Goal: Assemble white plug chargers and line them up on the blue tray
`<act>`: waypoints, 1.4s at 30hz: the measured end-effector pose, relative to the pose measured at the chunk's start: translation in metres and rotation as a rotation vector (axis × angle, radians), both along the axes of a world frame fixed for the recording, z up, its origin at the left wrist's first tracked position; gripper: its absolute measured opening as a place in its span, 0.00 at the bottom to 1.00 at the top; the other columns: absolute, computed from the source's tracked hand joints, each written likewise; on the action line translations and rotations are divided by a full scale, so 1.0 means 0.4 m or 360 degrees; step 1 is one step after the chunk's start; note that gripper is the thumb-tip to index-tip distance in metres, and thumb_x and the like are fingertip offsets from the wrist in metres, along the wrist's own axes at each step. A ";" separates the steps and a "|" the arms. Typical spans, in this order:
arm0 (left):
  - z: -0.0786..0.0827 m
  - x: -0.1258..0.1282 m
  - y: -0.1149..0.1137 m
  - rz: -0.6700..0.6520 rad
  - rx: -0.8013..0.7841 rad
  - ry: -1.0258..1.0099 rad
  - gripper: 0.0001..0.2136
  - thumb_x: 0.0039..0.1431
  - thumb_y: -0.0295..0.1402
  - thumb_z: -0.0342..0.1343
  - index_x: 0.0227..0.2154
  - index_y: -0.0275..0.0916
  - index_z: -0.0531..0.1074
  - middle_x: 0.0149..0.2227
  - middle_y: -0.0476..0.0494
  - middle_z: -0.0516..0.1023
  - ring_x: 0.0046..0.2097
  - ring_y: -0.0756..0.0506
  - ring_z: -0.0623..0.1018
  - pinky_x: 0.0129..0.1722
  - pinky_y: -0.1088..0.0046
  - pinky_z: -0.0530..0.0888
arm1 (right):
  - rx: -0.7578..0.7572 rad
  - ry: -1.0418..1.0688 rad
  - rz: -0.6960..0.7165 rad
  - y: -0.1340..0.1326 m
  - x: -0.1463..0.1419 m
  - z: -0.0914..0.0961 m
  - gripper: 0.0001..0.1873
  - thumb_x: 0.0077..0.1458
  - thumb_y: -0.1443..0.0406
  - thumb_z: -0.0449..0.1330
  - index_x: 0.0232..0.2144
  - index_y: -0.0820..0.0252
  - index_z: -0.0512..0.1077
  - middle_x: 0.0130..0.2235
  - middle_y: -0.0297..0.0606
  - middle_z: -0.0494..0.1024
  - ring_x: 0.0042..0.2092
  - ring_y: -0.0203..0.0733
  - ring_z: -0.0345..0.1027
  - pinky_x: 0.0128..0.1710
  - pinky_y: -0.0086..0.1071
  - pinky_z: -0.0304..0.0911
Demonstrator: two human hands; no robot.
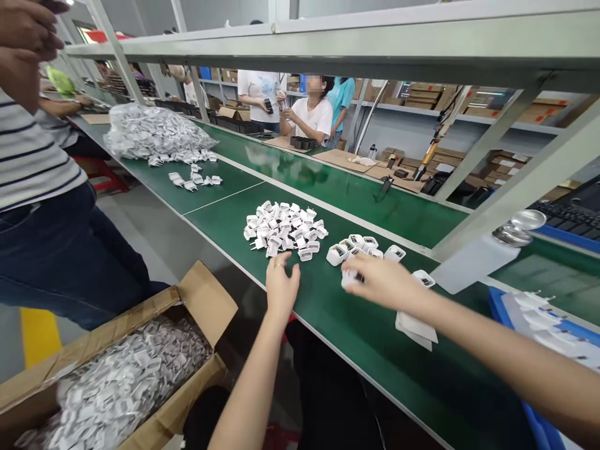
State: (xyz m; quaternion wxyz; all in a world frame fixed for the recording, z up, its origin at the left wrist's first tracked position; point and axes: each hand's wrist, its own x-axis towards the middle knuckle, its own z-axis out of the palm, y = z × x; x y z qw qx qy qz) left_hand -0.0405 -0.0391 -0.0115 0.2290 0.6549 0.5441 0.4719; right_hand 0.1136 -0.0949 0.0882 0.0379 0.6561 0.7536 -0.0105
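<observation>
Running right across the view is the long green surface (220,215), and down beside it, lower left, sits an open cardboard box (206,301) heaped with small white plastic parts. Far along on the left, a bulging clear plastic bag (150,131) of white pieces, some loose at its edge. Nearer the middle, a tumbled pile of white plug casings (284,228); just right of it, a cluster of filled casings (356,241). Now the hands: the left hand (280,284), thumb and fingers parted, seemingly empty, at the pile's near edge; the right hand (382,278), fingertips pinched on one white casing (349,279), slightly blurred, just in front of the cluster.
</observation>
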 end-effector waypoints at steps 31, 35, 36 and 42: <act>0.033 0.042 -0.199 -0.0578 -0.0209 -0.0056 0.32 0.29 0.36 0.62 0.43 0.36 0.60 0.47 0.38 0.63 0.51 0.39 0.60 0.48 0.61 0.59 | -0.0256 0.2917 -0.0169 -0.101 0.009 -0.068 0.13 0.35 0.61 0.62 0.27 0.58 0.67 0.22 0.29 0.70 0.22 0.30 0.64 0.21 0.26 0.60; 0.022 0.065 -0.197 -0.0457 -0.0212 0.0369 0.25 0.36 0.39 0.58 0.39 0.34 0.62 0.41 0.39 0.68 0.44 0.40 0.66 0.44 0.62 0.62 | -0.0114 0.2639 -0.0208 -0.098 0.026 -0.067 0.13 0.36 0.61 0.61 0.28 0.58 0.67 0.21 0.27 0.68 0.19 0.28 0.59 0.20 0.27 0.58; 0.024 0.067 -0.193 -0.0484 -0.0227 0.0413 0.21 0.39 0.38 0.57 0.37 0.35 0.63 0.38 0.41 0.70 0.42 0.41 0.67 0.42 0.63 0.63 | -0.0066 0.2480 -0.0212 -0.096 0.031 -0.069 0.13 0.36 0.62 0.61 0.28 0.58 0.67 0.21 0.27 0.67 0.19 0.28 0.58 0.21 0.27 0.58; 0.023 0.048 -0.171 -0.0683 -0.0237 0.0475 0.16 0.43 0.35 0.52 0.38 0.41 0.64 0.34 0.46 0.72 0.39 0.45 0.69 0.41 0.67 0.63 | 0.0172 0.1390 0.0049 -0.075 0.040 -0.088 0.09 0.38 0.65 0.58 0.27 0.60 0.70 0.32 0.37 0.67 0.30 0.34 0.62 0.29 0.30 0.60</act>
